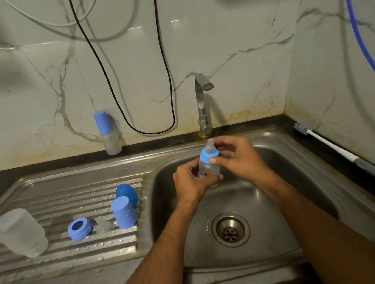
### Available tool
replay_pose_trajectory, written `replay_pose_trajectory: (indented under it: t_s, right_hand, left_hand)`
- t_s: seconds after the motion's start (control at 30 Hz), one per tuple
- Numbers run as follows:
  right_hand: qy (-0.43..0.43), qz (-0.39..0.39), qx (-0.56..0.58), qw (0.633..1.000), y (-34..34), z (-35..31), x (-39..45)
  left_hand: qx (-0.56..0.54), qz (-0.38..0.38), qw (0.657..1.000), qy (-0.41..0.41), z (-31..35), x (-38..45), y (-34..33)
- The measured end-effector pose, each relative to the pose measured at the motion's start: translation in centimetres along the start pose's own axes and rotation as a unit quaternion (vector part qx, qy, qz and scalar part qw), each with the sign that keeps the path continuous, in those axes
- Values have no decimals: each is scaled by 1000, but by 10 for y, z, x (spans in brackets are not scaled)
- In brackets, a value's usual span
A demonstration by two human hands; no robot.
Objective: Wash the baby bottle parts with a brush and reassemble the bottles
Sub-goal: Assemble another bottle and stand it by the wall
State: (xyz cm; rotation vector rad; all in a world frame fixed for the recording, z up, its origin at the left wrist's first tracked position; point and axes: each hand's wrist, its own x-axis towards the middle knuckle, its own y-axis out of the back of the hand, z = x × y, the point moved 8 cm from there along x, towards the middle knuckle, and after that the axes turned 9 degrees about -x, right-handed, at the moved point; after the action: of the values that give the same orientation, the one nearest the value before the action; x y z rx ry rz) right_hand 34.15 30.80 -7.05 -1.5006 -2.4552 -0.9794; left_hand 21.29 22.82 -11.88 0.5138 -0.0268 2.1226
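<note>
The small bottle (207,168) sits at the centre of the frame, held above the sink basin (286,200), just below the tap (203,106). Its long axis stands nearly upright, tipped slightly toward the upper right, with the clear teat (210,145) on top and the blue collar (209,155) just beneath it. The left hand (191,182) wraps around the lower body of the bottle from the left of the frame, fingers curled round it. The right hand (238,158) comes in from the right and pinches the collar, thumb on its near side and fingers behind, so it is the hand nearer the top. That split looks like a twist about the upright axis, most likely seating the collar, though tightening or loosening cannot be told.

Outward, on the ribbed drainer (60,258) at the lower left, lie the loose parts: a second blue collar (80,228), a clear teat (103,224) beside it, a blue cap (124,212) standing with another rounded blue cap (127,195) behind, and a frosted bottle body (19,232) inverted at far left. An assembled capped bottle (107,133) stands on the dark surface (40,163) against the wall. The brush (342,153) lies along the right of the sink, well apart from both hands.
</note>
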Motion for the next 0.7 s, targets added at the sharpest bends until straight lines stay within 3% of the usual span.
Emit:
replay_pose_trajectory:
  t_s: [0.17,0.33,0.53,0.7]
  right_hand:
    - [-1,23,-74,997,-4,1,-3]
    - [-10,18,5,1000,3,2,1]
    - [10,11,-66,998,-7,1,-3]
    - [-10,7,-4,1000,0,2,0]
  left_hand:
    - [14,-11,1000,0,0,-1,-2]
    - [3,-5,1000,2,1,1,0]
    - [22,-19,999,-13,0,-1,-2]
    - [13,-6,1000,4,-3,2,0]
